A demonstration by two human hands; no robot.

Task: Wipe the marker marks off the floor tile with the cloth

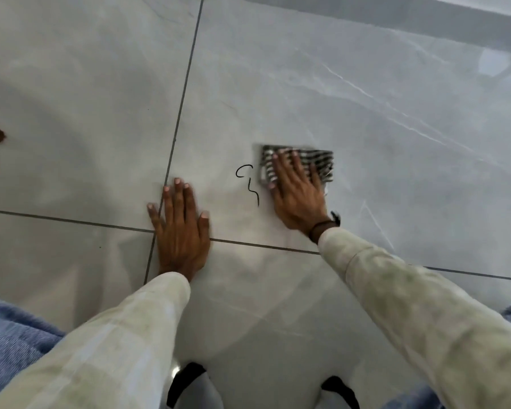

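The floor tile [322,93] is pale grey with faint white marble veining, and its grout lines [186,84] are dark grey. The marker marks [248,183] are thin black squiggles. The cloth [316,160] is patterned in black and white wavy stripes. Both sleeves [396,293] are cream with a faint, paler check. A wristband [322,227] is dark brown. Fabric at the lower left corner [9,335] is light blue.

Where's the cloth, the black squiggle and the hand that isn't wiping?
cloth [316,162]: head view, on its striped top part beyond the fingers.
squiggle [247,181]: head view, on the middle of the black line.
left hand [181,231]: head view, on the back of the hand, flat on the floor.
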